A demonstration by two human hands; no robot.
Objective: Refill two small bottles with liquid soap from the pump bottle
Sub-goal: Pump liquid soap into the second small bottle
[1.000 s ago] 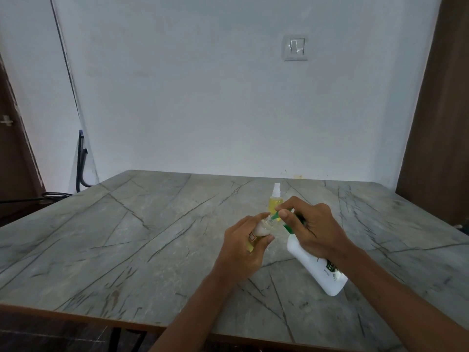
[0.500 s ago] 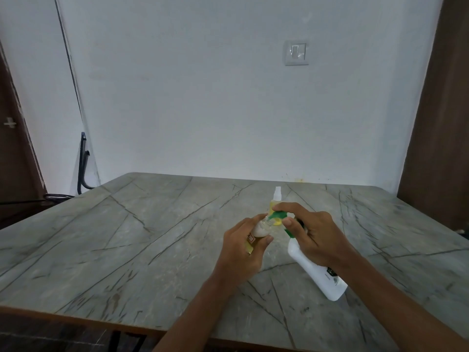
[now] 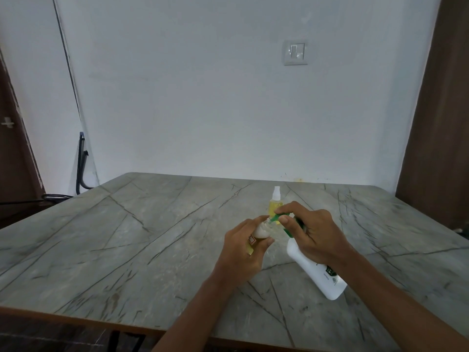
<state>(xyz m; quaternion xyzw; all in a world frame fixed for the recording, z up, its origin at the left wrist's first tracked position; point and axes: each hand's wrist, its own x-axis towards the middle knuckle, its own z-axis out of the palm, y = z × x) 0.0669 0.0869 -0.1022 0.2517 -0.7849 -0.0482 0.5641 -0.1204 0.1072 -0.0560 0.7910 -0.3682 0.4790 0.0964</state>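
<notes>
We see the left hand point(image 3: 243, 250) with its fingers and thumb curled round a small clear plastic bottle with a red-and-white label point(image 3: 256, 236), holding it upright with its mouth just above the thumb. The right hand point(image 3: 314, 237) grips the neck of a tall white plastic pump bottle point(image 3: 314, 278), forefinger laid over its green pump head point(image 3: 275, 218). The pump bottle is tilted, its base down by the right wrist and its spout reaching across to the mouth of the bottle in the left hand. Just beyond the right fingertips, a second small bottle of yellow liquid with a white spray cap point(image 3: 275, 207) stands upright on the grey marble-patterned table point(image 3: 127, 250) beneath both hands.
</notes>
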